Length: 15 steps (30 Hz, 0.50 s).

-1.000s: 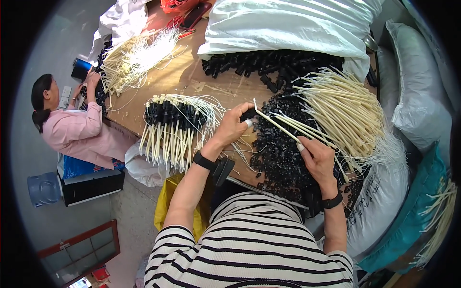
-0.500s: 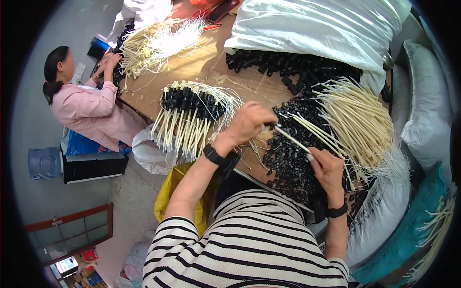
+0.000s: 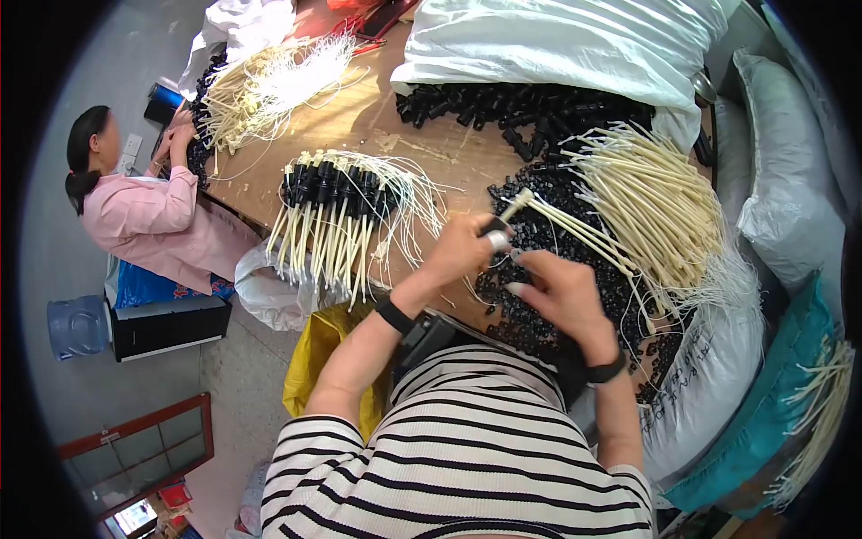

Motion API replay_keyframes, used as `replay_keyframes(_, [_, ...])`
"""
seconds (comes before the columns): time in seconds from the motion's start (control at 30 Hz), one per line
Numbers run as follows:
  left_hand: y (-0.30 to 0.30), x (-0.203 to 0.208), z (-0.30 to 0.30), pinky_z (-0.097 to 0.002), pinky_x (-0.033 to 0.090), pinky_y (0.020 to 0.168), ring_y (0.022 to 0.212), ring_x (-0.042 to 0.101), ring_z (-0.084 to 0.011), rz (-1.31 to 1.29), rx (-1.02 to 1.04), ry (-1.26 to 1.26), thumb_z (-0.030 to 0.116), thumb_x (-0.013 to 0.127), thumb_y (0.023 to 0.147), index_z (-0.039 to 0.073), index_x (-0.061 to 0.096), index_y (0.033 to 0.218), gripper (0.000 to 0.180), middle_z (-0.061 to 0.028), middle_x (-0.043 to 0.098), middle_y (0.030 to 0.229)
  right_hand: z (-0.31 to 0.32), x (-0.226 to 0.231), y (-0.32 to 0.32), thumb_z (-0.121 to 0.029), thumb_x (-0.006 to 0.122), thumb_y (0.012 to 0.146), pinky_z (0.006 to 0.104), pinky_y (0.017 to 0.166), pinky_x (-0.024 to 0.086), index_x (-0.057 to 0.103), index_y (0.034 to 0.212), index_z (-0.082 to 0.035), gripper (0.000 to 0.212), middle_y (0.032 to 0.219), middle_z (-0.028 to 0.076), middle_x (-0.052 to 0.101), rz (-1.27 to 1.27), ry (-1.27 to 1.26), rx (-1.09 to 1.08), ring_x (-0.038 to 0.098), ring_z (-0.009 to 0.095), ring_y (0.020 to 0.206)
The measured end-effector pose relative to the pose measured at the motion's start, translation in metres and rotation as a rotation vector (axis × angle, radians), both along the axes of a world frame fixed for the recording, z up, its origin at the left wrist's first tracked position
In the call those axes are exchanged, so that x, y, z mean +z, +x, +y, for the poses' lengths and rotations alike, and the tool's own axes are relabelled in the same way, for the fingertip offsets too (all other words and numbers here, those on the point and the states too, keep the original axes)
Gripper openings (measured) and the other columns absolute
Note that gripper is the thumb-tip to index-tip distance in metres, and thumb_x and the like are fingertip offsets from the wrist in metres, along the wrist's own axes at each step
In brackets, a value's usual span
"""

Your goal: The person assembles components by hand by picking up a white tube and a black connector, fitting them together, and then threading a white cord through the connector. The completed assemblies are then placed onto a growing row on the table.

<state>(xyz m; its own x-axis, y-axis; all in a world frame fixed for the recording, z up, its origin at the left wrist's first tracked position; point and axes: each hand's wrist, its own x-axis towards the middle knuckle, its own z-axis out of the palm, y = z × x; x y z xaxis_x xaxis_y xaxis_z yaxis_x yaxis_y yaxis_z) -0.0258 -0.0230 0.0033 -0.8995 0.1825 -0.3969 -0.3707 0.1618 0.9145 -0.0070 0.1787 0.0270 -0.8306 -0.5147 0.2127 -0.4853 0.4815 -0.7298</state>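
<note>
My left hand is closed around a black plastic sleeve. A cream tube end with a wider tip sticks out of the sleeve, tilted up and to the right. Close beside it, my right hand has thumb and forefinger apart, with nothing plain between them; motion slightly blurs it. Beneath both hands lies a heap of small black parts. Several cream tubes lie across this heap, next to a large bundle of cream tubes with white strings.
To the left lies a row of black sleeves with cream tubes and loose white strings. Larger black fittings spill from a white sack. A co-worker in pink works at the table's far left. Filled sacks stand at right.
The cream tube stretched between my hands now shows as a short end out of the black sleeve in my left hand. My right hand has come left, off the tube. The view has shifted slightly.
</note>
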Motion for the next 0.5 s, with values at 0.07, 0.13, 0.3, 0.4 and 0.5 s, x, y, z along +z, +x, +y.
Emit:
replay_keyframes(0.07, [0.006,-0.006,0.007,-0.0199,0.043,0.052,0.059,0.055,-0.0039,0.209,-0.056,-0.118,0.009,0.068,0.082,0.002,0.070,0.096,0.016,0.0005,0.064,0.072,-0.015,-0.022,0.006,-0.015,0.076,0.076,0.0348,0.050,0.047,0.061,0.103,-0.008,0.031,0.067,0.007,0.059,0.175,0.148,-0.094,0.060,0.026,0.056])
replay_keyframes(0.13, [0.008,-0.009,0.003,-0.0200,0.042,0.052,0.059,0.054,-0.0035,0.252,0.002,-0.091,0.006,0.069,0.077,0.001,0.071,0.092,0.016,0.0026,0.062,0.070,-0.011,-0.019,0.009,-0.015,0.074,0.077,0.0354,0.049,0.047,0.063,0.100,-0.008,0.027,0.066,0.008,0.060,0.045,0.066,-0.135,0.061,0.027,0.056])
replay_keyframes(0.3, [0.010,-0.009,-0.004,-0.0370,0.049,0.070,0.078,0.064,-0.0301,0.368,-0.158,-0.299,0.003,0.061,0.071,0.002,0.067,0.098,0.028,-0.0165,0.063,0.082,-0.011,-0.032,0.011,-0.006,0.068,0.080,0.0318,0.050,0.047,0.069,0.091,-0.006,0.011,0.069,0.012,0.065,0.185,0.023,-0.256,0.063,0.024,0.054])
replay_keyframes(0.4, [0.010,-0.016,-0.008,-0.0450,0.047,0.080,0.091,0.059,-0.0394,0.528,-0.241,-0.417,-0.003,0.051,0.072,0.003,0.061,0.107,0.037,-0.0191,0.061,0.092,-0.010,-0.029,0.006,-0.005,0.067,0.080,0.0316,0.050,0.047,0.069,0.092,-0.007,0.012,0.068,0.012,0.064,0.185,0.005,-0.280,0.063,0.023,0.054])
replay_keyframes(0.5, [0.012,-0.015,-0.004,-0.0445,0.047,0.081,0.091,0.060,-0.0381,0.607,-0.243,-0.424,-0.004,0.050,0.072,0.002,0.063,0.106,0.037,-0.0184,0.062,0.091,-0.013,-0.031,0.006,-0.006,0.068,0.080,0.0317,0.050,0.047,0.069,0.092,-0.007,0.012,0.067,0.011,0.064,0.173,0.007,-0.281,0.063,0.024,0.054])
